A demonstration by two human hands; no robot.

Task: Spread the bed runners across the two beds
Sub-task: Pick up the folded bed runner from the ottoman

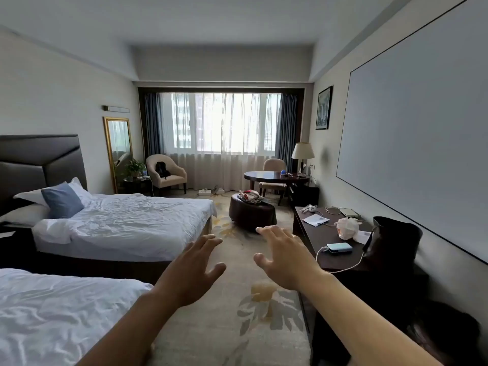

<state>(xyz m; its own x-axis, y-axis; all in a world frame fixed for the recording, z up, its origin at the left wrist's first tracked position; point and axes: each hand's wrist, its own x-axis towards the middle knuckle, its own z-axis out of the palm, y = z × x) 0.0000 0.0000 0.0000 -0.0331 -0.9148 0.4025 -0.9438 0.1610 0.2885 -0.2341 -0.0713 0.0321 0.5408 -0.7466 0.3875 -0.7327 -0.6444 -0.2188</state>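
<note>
Left hand: the left hand (pixel 191 270) is held out in the lower centre of the frame, palm down, fingers straight and spread, holding nothing, over the carpet (pixel 237 326).
Right hand: the right hand (pixel 286 257) is beside it, just right of centre, fingers spread and relaxed, thumb out to the left, holding nothing.
Near bed: the near bed (pixel 52 313) fills the lower left corner, covered in a creased white sheet; its foot end points right, toward the aisle.
Far bed: the far bed (pixel 132 223) lies at middle left, long axis running from the dark headboard (pixel 39 159) at the left edge to its foot near the frame's centre; white pillows and 1 blue cushion (pixel 62 200) sit at the head.
Bed runners: I cannot tell where they are; a bundle of fabric (pixel 249 195) lies on the dark ottoman (pixel 250 213) at centre, past the far bed's foot, too small to identify.
Right side: a dark desk (pixel 340 260) carries a power bank (pixel 339 247) with a white cable, papers and a black bag (pixel 393 241).
Back: a curtained window (pixel 221 122), 2 armchairs and a round table (pixel 274 177).
</note>
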